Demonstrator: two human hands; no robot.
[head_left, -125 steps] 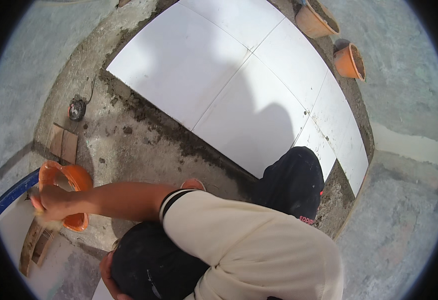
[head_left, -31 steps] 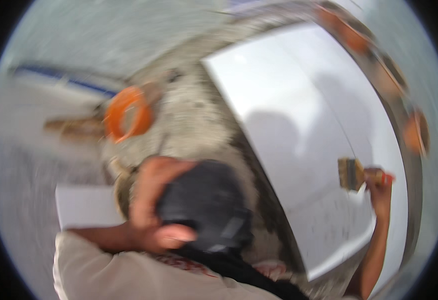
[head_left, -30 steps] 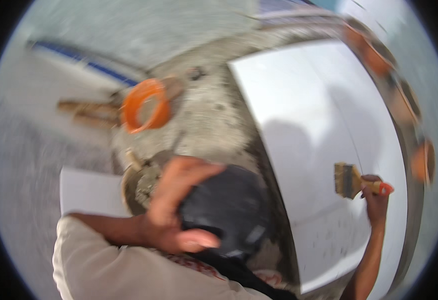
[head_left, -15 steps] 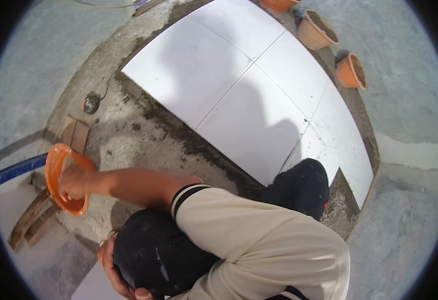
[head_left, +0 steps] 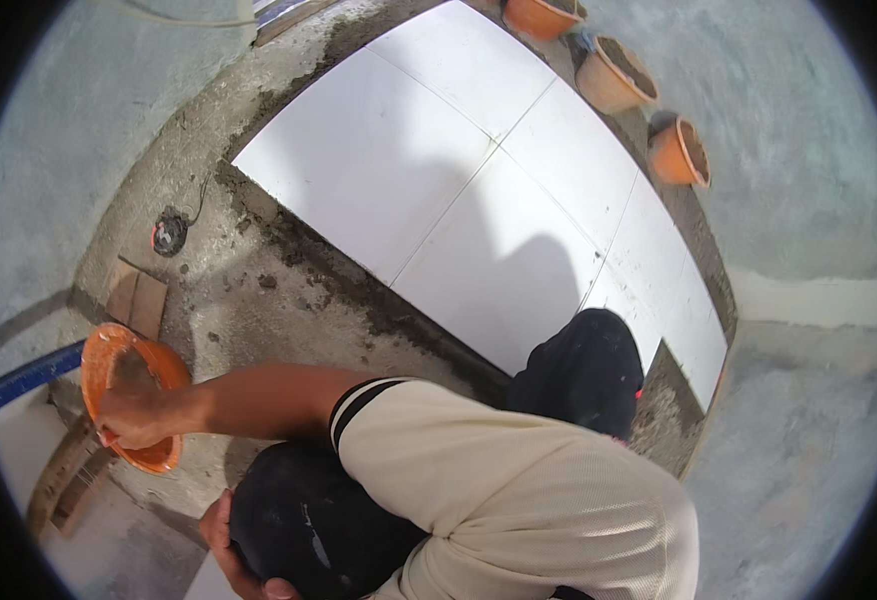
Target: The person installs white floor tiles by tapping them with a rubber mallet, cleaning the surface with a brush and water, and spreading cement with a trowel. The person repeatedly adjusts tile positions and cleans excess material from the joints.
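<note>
My right arm, in a cream sleeve with a black-banded cuff, reaches across to the left. Its hand (head_left: 130,412) is closed in the mouth of an orange bucket (head_left: 168,370), near the lower rim. What its fingers hold, if anything, is hidden. My left hand (head_left: 223,545) is curled round the side of my bent left knee (head_left: 308,510), in dark trousers. Large white floor tiles (head_left: 378,150) lie ahead of me in a joined field, with shadows across them. My other knee (head_left: 588,365) is over the near edge of the tiles.
Several orange buckets (head_left: 613,80) stand along the far right tile edge. Wet mortar (head_left: 358,285) borders the tiles. A small dark object with a cord (head_left: 169,232), brown tile pieces (head_left: 138,300) and a blue bar (head_left: 33,378) lie to the left. Bare walls (head_left: 808,120) rise around.
My right hand has moved down and left within the bucket, toward its near rim. The whole view has shifted slightly. My left hand stays at the knee.
</note>
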